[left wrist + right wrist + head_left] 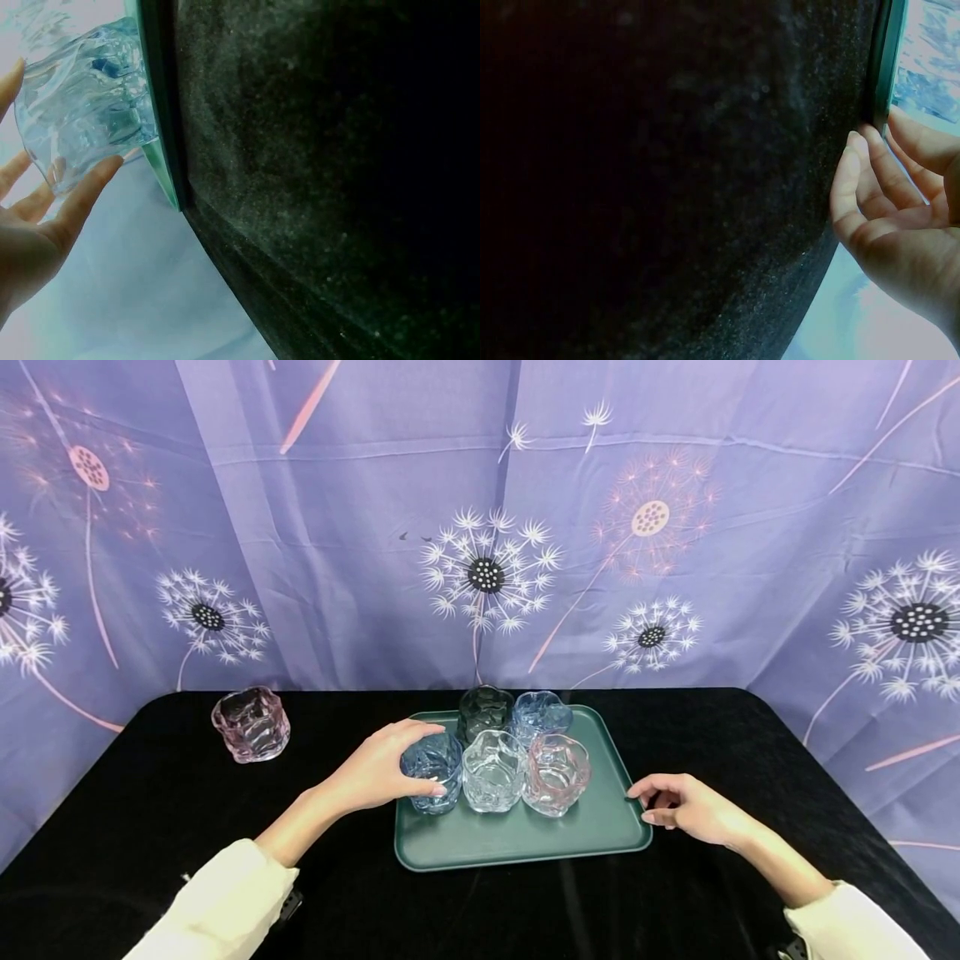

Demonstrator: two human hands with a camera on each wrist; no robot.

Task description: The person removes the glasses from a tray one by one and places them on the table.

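Pale sleeves point(221, 902) come nearest; the right hand point(693, 810) pinches a tray point(517, 852) by its right edge. Spread wide, the left hand point(381, 764) grips a wavy, see-through blue glass point(432, 762) by the left edge. Only the head view shows a pink glass point(252, 727) well left of the tray.

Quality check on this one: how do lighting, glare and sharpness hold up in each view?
Head: evenly lit and fairly sharp, though the black tablecloth shows little detail; left wrist: pale glare around the nearer blue glass, with the cloth dark and grainy; right wrist: mostly near-black cloth, a blown-out patch below the right hand.
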